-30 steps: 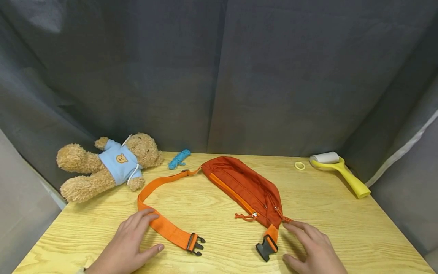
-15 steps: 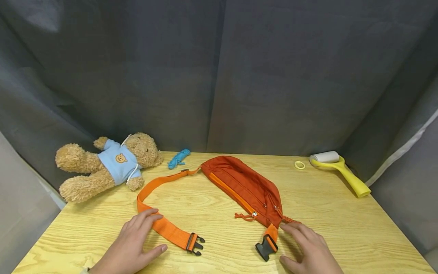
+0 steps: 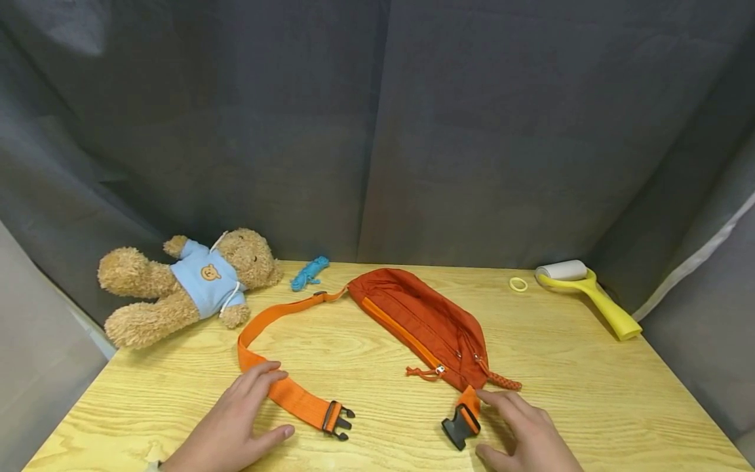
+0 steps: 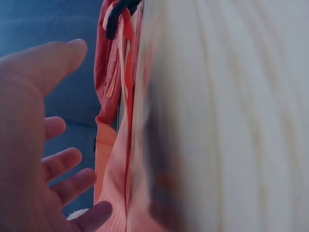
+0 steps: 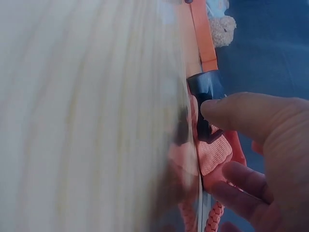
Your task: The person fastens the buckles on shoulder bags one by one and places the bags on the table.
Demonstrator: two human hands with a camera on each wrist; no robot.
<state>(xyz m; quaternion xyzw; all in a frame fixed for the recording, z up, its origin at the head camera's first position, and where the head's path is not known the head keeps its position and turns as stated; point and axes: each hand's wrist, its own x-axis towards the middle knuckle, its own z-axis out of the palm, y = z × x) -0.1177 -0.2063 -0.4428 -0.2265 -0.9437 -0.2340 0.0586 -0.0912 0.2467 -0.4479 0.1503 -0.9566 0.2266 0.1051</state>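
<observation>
A red waist bag (image 3: 421, 321) lies on the wooden table, its orange strap (image 3: 295, 401) curving out to the left and ending in a black prong buckle (image 3: 339, 420). My left hand (image 3: 232, 419) hovers at that strap with fingertips over its edge, fingers relaxed; contact is unclear. At the bag's lower right end is a black socket buckle (image 3: 461, 426) on a short orange strap. My right hand (image 3: 525, 429) is just right of it, fingertips by the short strap; in the right wrist view the thumb of my hand (image 5: 270, 145) overlaps the buckle (image 5: 206, 87).
A teddy bear (image 3: 206, 278) in a blue top lies at the back left, with a blue cord bundle (image 3: 309, 273) beside it. At the back right are a yellow ring (image 3: 518, 284) and a yellow-handled roller (image 3: 607, 307). Grey curtains (image 3: 472, 131) stand behind the table.
My right hand has moved left, from the bag's braided cord toward the short strap and socket buckle. My left hand has shifted slightly right along the strap. The bag has stayed put.
</observation>
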